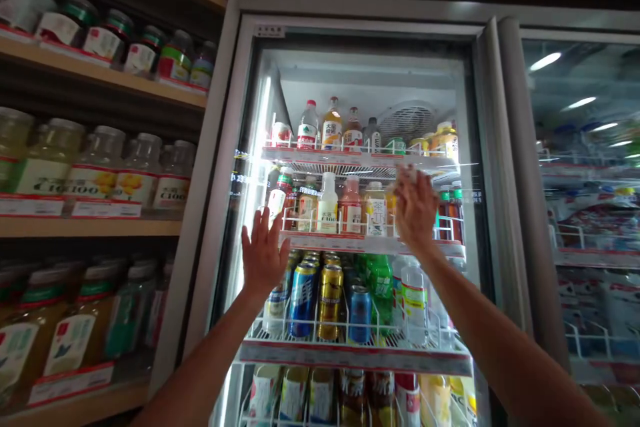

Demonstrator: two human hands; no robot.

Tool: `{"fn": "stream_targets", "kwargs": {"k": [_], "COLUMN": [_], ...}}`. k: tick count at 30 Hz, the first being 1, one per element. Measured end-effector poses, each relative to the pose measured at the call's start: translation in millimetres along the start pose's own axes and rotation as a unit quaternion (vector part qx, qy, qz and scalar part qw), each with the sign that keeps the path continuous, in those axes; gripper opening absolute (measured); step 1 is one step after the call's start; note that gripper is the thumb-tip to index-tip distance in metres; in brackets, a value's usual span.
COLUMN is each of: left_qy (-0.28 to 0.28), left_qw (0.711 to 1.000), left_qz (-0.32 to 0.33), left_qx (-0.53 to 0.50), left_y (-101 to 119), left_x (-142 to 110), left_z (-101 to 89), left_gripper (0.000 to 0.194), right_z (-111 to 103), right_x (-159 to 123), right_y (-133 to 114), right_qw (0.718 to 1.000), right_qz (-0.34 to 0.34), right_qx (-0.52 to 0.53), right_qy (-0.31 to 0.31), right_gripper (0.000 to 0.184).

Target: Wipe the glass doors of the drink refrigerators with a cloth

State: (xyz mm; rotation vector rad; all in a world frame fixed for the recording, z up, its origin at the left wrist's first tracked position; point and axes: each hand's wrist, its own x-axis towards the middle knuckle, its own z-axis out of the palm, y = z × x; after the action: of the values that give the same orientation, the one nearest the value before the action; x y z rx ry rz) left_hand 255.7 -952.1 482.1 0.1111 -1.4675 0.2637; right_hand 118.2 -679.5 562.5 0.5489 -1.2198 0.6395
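Observation:
My left hand (pixel 264 250) is raised with its fingers spread, up against the glass door (pixel 370 47) of a lit drinks fridge. It covers part of the second shelf's left end, near a dark bottle with a white label (pixel 277 200). My right hand (pixel 416 207) is higher, in front of the right half of the same shelf. Its fingers are bent and blurred, with something small and pale at the fingertips that I cannot make out. Behind the glass stand a white-capped C100 bottle (pixel 328 207), a gold can (pixel 331 300) and a blue can (pixel 302 300).
On the left, wooden shelves (pixel 100 227) carry rows of bottles. The fridge's upright metal door edge (pixel 505 180) runs down at the right, beside a second glass-fronted fridge (pixel 590 213). More bottles (pixel 320 393) fill the lower fridge shelf.

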Motion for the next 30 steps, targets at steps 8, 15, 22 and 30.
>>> {"fn": "stream_targets", "kwargs": {"k": [8,15,22,30], "left_qy": [0.001,-0.004,-0.015,-0.055], "left_qw": [1.000,1.000,1.000,0.998], "left_qz": [0.003,0.001,0.018,0.025], "left_qx": [-0.009,-0.002,-0.011,0.017], "left_y": [0.8,-0.2,-3.2,-42.8], "left_x": [-1.1,-2.4,-4.0,-43.6], "left_z": [-2.7,-2.1,-8.6,-41.8], "left_gripper": [0.055,0.054,0.052,0.050], "right_z": [-6.5,25.8,20.7,59.1], "right_x": [-23.4,18.6,-13.2,65.7], "right_y": [-19.4,-51.2,-109.3,-153.9], "right_qw": [0.984,0.997,0.951,0.981], "right_qz": [-0.136,-0.030,-0.244,-0.120], "right_qx": [-0.012,-0.009,0.033,0.047], "right_qy": [-0.113,-0.067,-0.189,-0.147], "right_gripper": [0.051,0.047,0.045,0.048]}}
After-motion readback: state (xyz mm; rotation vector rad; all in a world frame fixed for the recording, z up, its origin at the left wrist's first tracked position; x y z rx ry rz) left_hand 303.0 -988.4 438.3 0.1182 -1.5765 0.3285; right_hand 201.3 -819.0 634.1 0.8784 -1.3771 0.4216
